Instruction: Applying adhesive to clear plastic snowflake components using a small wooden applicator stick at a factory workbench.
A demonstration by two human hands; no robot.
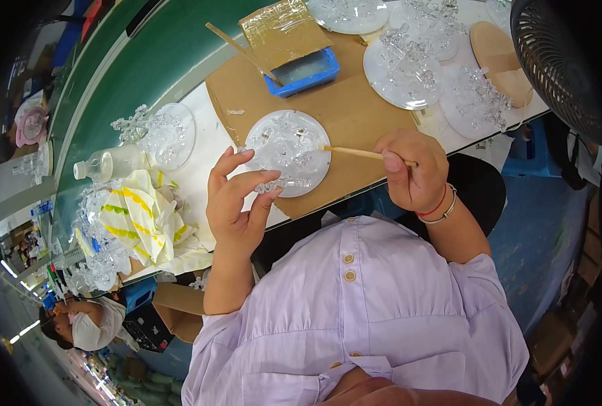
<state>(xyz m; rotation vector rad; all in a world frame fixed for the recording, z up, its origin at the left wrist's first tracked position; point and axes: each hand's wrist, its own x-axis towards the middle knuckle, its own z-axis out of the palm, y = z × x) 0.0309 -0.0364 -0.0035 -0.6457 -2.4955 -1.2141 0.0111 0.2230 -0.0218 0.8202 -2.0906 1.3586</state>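
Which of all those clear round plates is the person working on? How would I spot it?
Find the brown cardboard sheet on the white table. The plate lies at its near edge, between the left hand and the right hand. Unlike the other plates, a thin wooden stick touches its rim, and the left hand's fingers pinch a small clear piece against it.

She wears a pale lilac short-sleeved shirt [355, 318], buttoned down the front with small tan buttons [347, 258]. On the right wrist sit a thin red cord [433, 208] and a pale bangle [446, 211]. Both forearms are bare.
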